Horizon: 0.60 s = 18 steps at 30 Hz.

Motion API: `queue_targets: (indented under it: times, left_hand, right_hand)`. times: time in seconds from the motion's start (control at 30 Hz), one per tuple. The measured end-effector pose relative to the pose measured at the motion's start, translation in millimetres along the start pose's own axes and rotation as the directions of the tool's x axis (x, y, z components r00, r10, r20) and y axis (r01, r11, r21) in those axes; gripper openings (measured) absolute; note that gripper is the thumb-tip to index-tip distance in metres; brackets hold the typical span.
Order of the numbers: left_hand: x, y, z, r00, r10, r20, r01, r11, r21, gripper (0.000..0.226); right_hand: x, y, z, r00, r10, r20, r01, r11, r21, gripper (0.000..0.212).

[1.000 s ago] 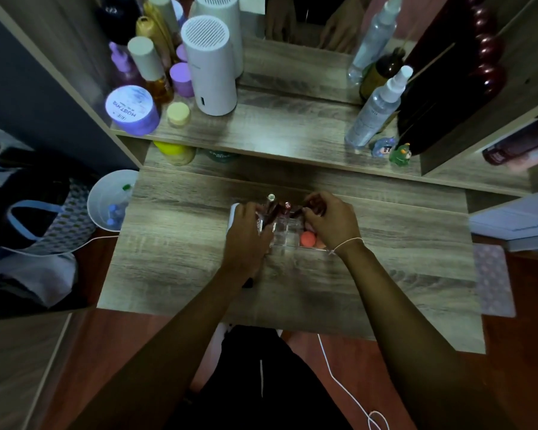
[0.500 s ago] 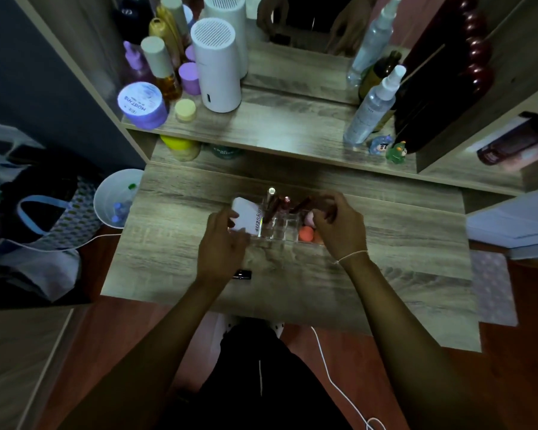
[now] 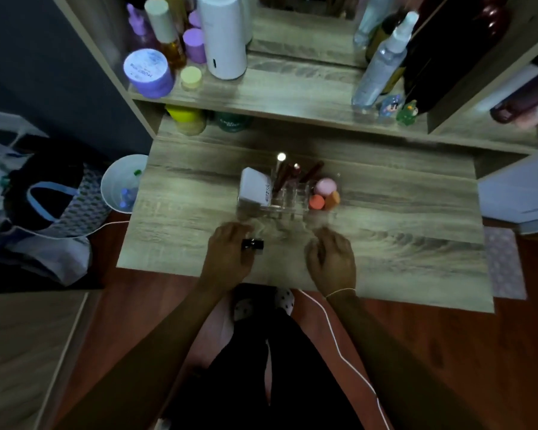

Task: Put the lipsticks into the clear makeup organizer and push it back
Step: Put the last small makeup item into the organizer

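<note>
The clear makeup organizer (image 3: 288, 209) stands mid-desk. It holds a white box (image 3: 254, 187) on its left, several dark red lipsticks (image 3: 288, 174) upright in the middle, and pink and orange sponges (image 3: 324, 193) on its right. A short black lipstick (image 3: 253, 243) lies near the desk's front edge. My left hand (image 3: 225, 256) rests there with its fingers closed around the lipstick. My right hand (image 3: 332, 259) hovers just in front of the organizer, fingers loosely curled, holding nothing; it is blurred.
A raised shelf (image 3: 292, 97) behind the desk carries a purple jar (image 3: 148, 72), a white cylinder (image 3: 222, 35) and spray bottles (image 3: 381, 66). A white bin (image 3: 121, 184) and a bag (image 3: 50, 197) sit left of the desk. A white cable (image 3: 339, 352) hangs by my legs.
Both hands have pulled back from the organizer toward the desk's front edge. My left hand has come down onto the black lipstick. The view has shifted closer.
</note>
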<state>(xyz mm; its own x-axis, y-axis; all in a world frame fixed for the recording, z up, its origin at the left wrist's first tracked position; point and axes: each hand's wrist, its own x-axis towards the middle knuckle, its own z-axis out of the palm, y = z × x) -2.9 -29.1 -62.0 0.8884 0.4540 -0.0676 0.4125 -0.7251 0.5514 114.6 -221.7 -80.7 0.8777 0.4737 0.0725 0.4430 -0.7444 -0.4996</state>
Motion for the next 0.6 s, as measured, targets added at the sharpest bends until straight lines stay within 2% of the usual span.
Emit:
queue_targets:
  times: [0.1, 0.27, 0.33, 0.47, 0.6]
  left_hand:
    - [-2, -7, 5, 0.999, 0.035, 0.019, -0.036, 0.998, 0.058, 0.049]
    - [0, -11, 13, 0.994, 0.104, 0.019, -0.105, 0.992, 0.071, 0.03]
    - [2, -8, 12, 0.993, 0.116, 0.005, -0.116, 0.993, -0.004, 0.026]
    - [7, 12, 11, 0.996, 0.067, -0.062, -0.084, 0.942, -0.325, 0.029]
    - [17, 28, 18, 0.995, 0.007, -0.098, -0.045, 0.919, -0.393, 0.031]
  right_hand:
    - [-7, 4, 19, 0.999, 0.041, 0.0, -0.04, 0.99, -0.132, 0.041]
    - [-6, 4, 36, 0.989, 0.149, 0.015, -0.142, 0.964, -0.224, 0.055]
    - [-8, 5, 38, 0.986, 0.167, 0.004, -0.161, 0.958, -0.237, 0.055]
    - [-8, 8, 42, 0.987, 0.161, -0.021, -0.161, 0.957, -0.241, 0.056]
    - [-9, 11, 45, 0.984, 0.172, -0.05, -0.179, 0.956, -0.232, 0.056]
